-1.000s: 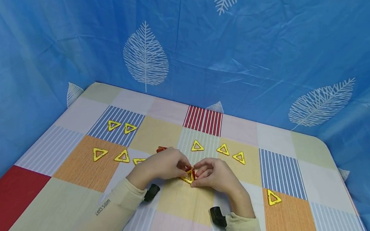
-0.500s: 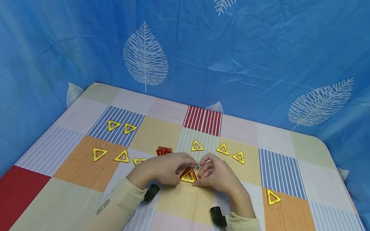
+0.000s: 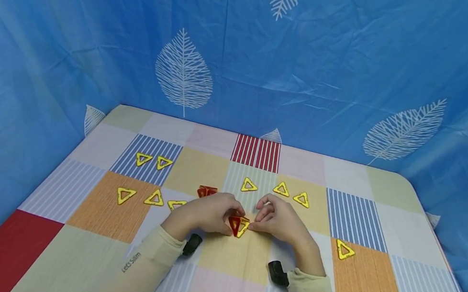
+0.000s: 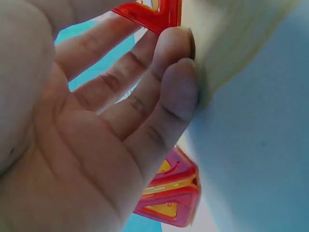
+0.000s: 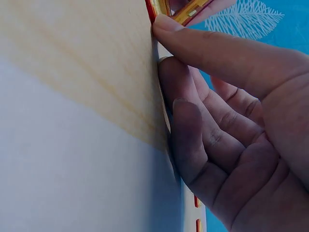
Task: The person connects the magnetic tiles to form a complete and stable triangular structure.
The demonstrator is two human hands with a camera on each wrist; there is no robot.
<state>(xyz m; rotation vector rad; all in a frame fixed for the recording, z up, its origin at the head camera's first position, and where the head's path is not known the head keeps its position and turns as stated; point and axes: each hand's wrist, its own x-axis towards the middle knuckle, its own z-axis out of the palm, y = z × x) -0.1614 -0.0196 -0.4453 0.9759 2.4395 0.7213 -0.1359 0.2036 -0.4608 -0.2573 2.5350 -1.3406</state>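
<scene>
Near the table's middle, my left hand [image 3: 211, 211] holds a small build of triangular tiles at its left side, between thumb and fingers. A red triangular tile [image 3: 234, 224] faces the head camera, with a yellow triangular tile [image 3: 244, 228] joined at its right. In the left wrist view the red tile [image 4: 166, 17] shows at the top, above the fingertips. My right hand [image 3: 281, 221] is on the build's right; its thumb [image 5: 167, 24] touches the lower corner of the build [image 5: 193, 10], while its other fingers curl loosely beside it.
A second red-and-yellow build [image 3: 207, 191] stands just behind my left hand. Loose yellow triangles lie left [image 3: 125, 196], at the back [image 3: 249, 185] and right [image 3: 345, 249] on the patchwork tablecloth [image 3: 234, 261]. A blue curtain [image 3: 319, 78] hangs behind the table.
The build has turned: a yellow face was toward the head camera, and now a red face shows with yellow to its right. My left fingers loosened, then closed on it; my right hand shifted slightly right.
</scene>
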